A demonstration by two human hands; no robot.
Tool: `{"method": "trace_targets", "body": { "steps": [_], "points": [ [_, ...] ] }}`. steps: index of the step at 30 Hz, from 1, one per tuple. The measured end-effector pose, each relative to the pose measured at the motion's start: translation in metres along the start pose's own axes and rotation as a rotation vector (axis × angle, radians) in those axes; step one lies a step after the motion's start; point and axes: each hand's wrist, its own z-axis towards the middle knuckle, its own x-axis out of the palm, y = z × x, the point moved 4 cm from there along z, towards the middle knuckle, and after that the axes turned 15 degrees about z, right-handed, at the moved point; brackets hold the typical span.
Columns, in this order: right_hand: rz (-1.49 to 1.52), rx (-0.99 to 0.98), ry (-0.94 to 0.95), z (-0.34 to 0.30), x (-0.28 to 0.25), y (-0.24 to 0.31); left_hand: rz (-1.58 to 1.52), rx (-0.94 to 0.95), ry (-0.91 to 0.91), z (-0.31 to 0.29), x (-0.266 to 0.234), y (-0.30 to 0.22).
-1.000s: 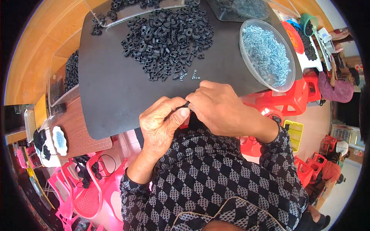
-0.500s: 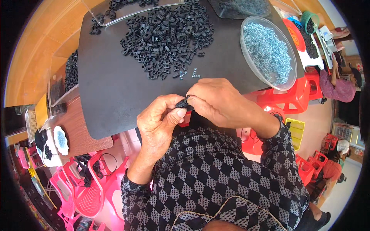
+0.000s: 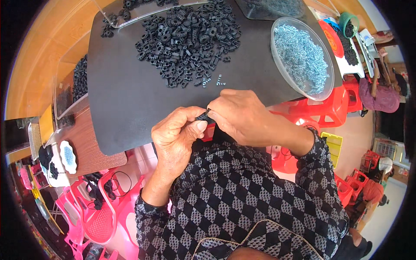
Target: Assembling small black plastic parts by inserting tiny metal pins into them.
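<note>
In front of my body, at the near edge of the dark table (image 3: 125,104), my two hands meet over a small black plastic piece (image 3: 203,116). My left hand (image 3: 173,136) pinches it between thumb and fingers. My right hand (image 3: 242,117) is closed at the piece's right end; its fingertips press there, and whether they also hold a spring is hidden. Just beyond my hands lie several loose metal springs (image 3: 220,80). Farther back spreads a large heap of black plastic pieces (image 3: 186,45). A round clear tub (image 3: 274,52) of small springs (image 3: 301,58) stands to the right.
A clear tray edge (image 3: 151,17) crosses the far left of the table, with more black pieces behind it. Red stools (image 3: 316,112) stand at the right, pink chairs (image 3: 99,221) at the lower left. Another person (image 3: 381,97) sits far right.
Both hands stay together at nearly the same spot. The black piece has turned slightly, and my right fingers have shifted a little to the left over its end.
</note>
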Motion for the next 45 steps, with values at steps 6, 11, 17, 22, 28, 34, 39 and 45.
{"method": "trace_targets", "body": {
  "steps": [6, 11, 17, 22, 28, 34, 39, 45],
  "points": [
    [-0.031, 0.024, -0.006, -0.004, 0.001, 0.002, -0.004, 0.009, 0.013, -0.001, 0.001, -0.006],
    [-0.034, 0.027, 0.096, -0.001, 0.001, -0.002, 0.032, 0.053, 0.022, -0.003, 0.000, -0.007],
    [-0.116, 0.021, 0.114, -0.006, 0.010, 0.004, 0.158, 0.103, -0.019, -0.003, 0.002, -0.008],
    [-0.149, -0.037, 0.063, -0.012, 0.016, -0.002, 0.227, 0.156, -0.056, -0.005, 0.005, -0.001],
    [-0.020, 0.091, 0.146, -0.005, 0.009, -0.006, 0.065, -0.037, -0.026, -0.001, 0.006, 0.000],
    [-0.278, -0.093, -0.108, -0.004, 0.005, 0.009, -0.169, -0.170, -0.004, 0.004, 0.008, -0.005],
    [-0.322, -0.159, -0.183, -0.004, 0.003, 0.006, -0.157, -0.159, 0.039, 0.006, 0.008, -0.005],
    [-0.260, -0.167, -0.186, -0.004, 0.001, 0.000, -0.122, -0.137, 0.075, 0.005, 0.009, 0.000]
  ]
}}
